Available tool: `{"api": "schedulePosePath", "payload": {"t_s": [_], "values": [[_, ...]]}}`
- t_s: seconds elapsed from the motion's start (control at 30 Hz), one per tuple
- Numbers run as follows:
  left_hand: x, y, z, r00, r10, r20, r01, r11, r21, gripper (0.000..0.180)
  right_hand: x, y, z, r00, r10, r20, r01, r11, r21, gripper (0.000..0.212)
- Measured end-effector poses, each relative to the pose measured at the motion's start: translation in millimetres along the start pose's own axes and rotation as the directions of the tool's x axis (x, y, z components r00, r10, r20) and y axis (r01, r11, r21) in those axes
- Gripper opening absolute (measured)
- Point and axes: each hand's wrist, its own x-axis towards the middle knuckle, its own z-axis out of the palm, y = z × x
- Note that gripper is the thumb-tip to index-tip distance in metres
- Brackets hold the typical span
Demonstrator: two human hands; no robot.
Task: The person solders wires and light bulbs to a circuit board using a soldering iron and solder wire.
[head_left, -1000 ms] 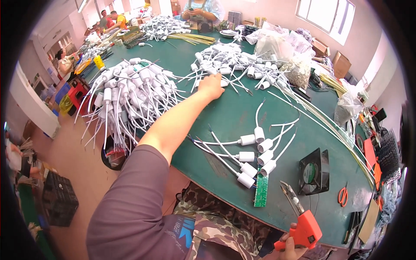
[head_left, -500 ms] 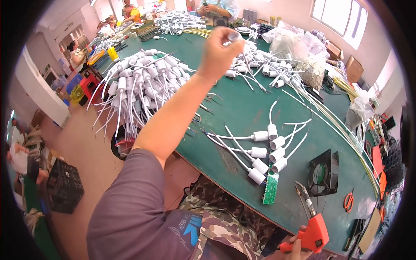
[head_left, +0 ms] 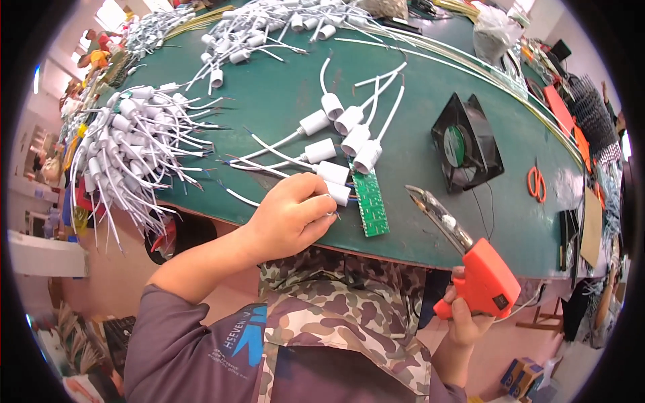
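Note:
My left hand [head_left: 292, 213] is closed in a pinch at the table's near edge, beside the lowest white lamp holder [head_left: 338, 193]. A thin tip shows at its fingertips, but what it grips is mostly hidden. Just to the right lies a narrow green circuit board [head_left: 371, 208]. White lamp holders [head_left: 319, 151] with white cables are clustered around the board's far end and left side, some with wires reaching the board. My right hand [head_left: 465, 314] is wrapped around the handle of a red soldering gun [head_left: 489, 279], its metal tip pointing up and left, right of the board.
A black fan [head_left: 467, 142] stands right of the board, with orange-handled scissors [head_left: 537, 184] beyond it. A big heap of lamp holders [head_left: 127, 148] hangs over the left table edge; another pile [head_left: 269, 30] lies at the back. Long pale strips [head_left: 470, 67] curve along the far right.
My left hand has come down from above the far pile to beside the circuit board, now pinched. The view has tilted down and turned right. My right hand still holds the soldering gun.

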Motion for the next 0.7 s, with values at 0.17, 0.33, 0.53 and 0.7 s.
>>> {"api": "schedulePosePath", "payload": {"t_s": [0.17, 0.33, 0.53, 0.7], "values": [[0.5, 9.5, 16.7, 0.992, 0.054, -0.118, -0.037, 0.990, 0.139, 0.020, 0.0, -3.9, 2.9, 1.000, 0.022, -0.010, -0.021, 1.000, 0.017, 0.055], [2.6, 10.9, 24.9, 0.989, 0.094, -0.111, -0.072, 0.980, 0.185, 0.021, 4.0, -6.6, 7.0, 0.998, 0.006, 0.064, -0.009, 0.999, 0.042, 0.052], [6.4, 9.5, 30.7, 0.986, 0.123, -0.113, -0.100, 0.977, 0.190, 0.030, 2.5, -5.4, 6.4, 0.999, 0.017, 0.036, -0.018, 0.998, 0.053, 0.049], [11.5, 9.8, 36.7, 0.982, 0.135, -0.133, -0.105, 0.972, 0.212, 0.030, 2.5, -4.6, 6.8, 0.999, 0.020, 0.034, -0.021, 0.999, 0.049, 0.050]]}}
